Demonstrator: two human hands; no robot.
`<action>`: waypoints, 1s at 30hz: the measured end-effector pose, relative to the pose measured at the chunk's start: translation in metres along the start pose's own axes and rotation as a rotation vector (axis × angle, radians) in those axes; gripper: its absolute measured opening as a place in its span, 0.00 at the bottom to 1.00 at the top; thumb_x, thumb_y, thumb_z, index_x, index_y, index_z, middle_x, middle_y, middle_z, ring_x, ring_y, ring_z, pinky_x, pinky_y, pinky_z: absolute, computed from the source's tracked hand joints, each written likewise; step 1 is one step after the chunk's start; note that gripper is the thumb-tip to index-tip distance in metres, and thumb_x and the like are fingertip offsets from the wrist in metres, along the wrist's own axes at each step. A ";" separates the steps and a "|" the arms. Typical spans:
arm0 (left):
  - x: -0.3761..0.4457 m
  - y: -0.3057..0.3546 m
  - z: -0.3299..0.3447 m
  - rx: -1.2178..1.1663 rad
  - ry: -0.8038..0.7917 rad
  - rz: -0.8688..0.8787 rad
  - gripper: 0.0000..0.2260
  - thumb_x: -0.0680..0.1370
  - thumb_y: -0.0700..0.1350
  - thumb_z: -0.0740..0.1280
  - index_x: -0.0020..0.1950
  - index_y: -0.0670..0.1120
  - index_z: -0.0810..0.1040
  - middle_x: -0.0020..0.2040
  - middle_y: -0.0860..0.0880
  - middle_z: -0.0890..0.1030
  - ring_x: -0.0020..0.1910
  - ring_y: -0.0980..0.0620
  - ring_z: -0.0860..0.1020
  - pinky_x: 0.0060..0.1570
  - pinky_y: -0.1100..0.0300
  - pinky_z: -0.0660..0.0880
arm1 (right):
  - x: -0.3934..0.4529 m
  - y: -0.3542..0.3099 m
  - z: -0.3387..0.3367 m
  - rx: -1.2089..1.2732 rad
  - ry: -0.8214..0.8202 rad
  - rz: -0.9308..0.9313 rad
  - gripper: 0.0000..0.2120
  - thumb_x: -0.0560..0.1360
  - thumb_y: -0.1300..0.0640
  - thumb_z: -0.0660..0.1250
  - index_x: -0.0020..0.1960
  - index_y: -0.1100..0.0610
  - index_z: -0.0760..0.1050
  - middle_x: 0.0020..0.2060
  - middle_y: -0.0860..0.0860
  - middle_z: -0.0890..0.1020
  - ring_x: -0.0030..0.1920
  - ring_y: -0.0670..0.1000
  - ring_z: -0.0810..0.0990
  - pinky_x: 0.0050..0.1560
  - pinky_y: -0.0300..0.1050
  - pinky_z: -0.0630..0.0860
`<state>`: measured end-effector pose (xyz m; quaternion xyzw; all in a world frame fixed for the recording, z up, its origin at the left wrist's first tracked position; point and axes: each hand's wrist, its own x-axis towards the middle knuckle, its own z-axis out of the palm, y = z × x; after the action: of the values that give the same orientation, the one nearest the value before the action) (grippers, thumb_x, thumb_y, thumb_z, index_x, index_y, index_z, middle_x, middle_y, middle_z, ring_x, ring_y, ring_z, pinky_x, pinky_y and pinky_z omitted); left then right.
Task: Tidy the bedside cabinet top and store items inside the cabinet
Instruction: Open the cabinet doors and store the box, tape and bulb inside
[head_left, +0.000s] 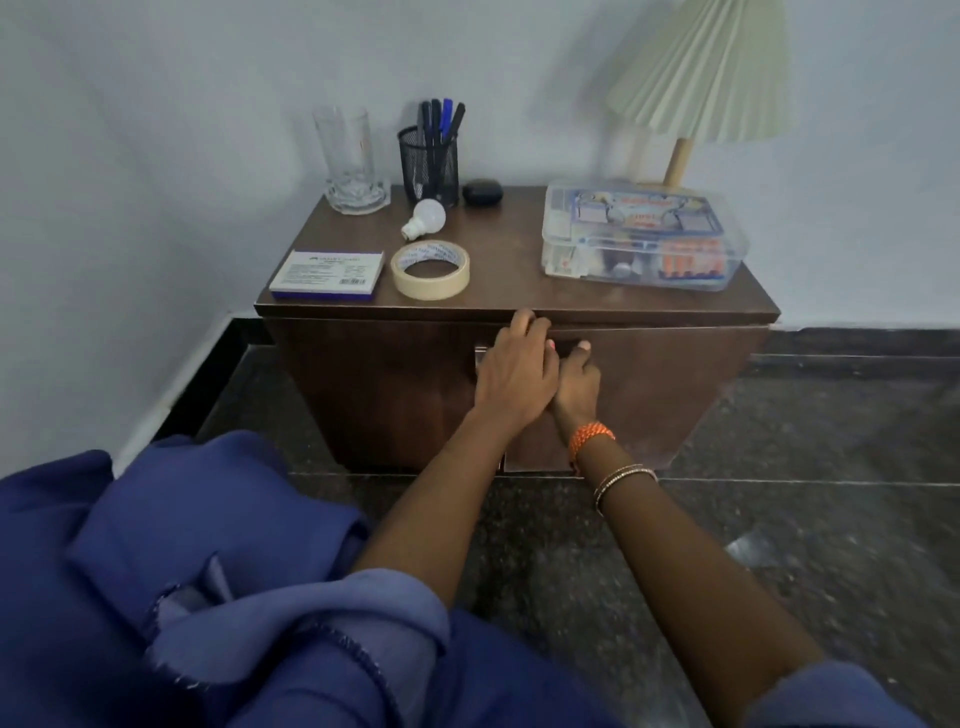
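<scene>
Where pens (441, 122) stand: mesh cup (429, 166).

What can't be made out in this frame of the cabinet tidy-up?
All in the head view:
- Cabinet interior: hidden behind its doors.
- Door handles: covered by the left hand and right hand, so each grip is unclear.
- First-aid box label: too blurred to read.
- Card box print: too small.
- Lamp: shade cut off by the top edge.

Bare cabinet top (509, 249) between tape roll (430, 269) and clear plastic box (644, 236); lamp (701, 88) behind the box.
</scene>
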<state>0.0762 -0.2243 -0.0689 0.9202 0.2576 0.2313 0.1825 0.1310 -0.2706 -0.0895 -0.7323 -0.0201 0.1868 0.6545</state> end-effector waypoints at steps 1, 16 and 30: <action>0.000 0.004 -0.002 0.025 0.004 -0.018 0.14 0.80 0.47 0.55 0.61 0.43 0.73 0.61 0.45 0.71 0.55 0.45 0.75 0.50 0.48 0.75 | -0.001 0.000 -0.003 -0.008 -0.002 0.021 0.29 0.81 0.45 0.48 0.55 0.67 0.77 0.53 0.63 0.81 0.54 0.61 0.79 0.57 0.52 0.74; 0.027 0.017 -0.037 -0.342 -0.488 -0.250 0.14 0.77 0.45 0.57 0.40 0.42 0.79 0.40 0.49 0.79 0.40 0.52 0.76 0.42 0.57 0.71 | 0.046 -0.052 -0.084 -0.065 0.113 0.250 0.56 0.66 0.52 0.72 0.74 0.64 0.32 0.74 0.66 0.55 0.70 0.68 0.62 0.65 0.66 0.68; 0.001 0.078 0.006 -0.627 -0.787 -0.102 0.07 0.78 0.38 0.61 0.52 0.49 0.74 0.46 0.50 0.77 0.45 0.53 0.76 0.39 0.57 0.76 | 0.036 -0.046 -0.136 -0.418 0.129 0.129 0.28 0.68 0.57 0.67 0.65 0.67 0.68 0.62 0.64 0.74 0.61 0.63 0.75 0.60 0.54 0.76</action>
<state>0.1105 -0.2877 -0.0382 0.8250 0.1319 -0.0760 0.5443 0.2149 -0.3841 -0.0437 -0.8622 0.0305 0.1728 0.4752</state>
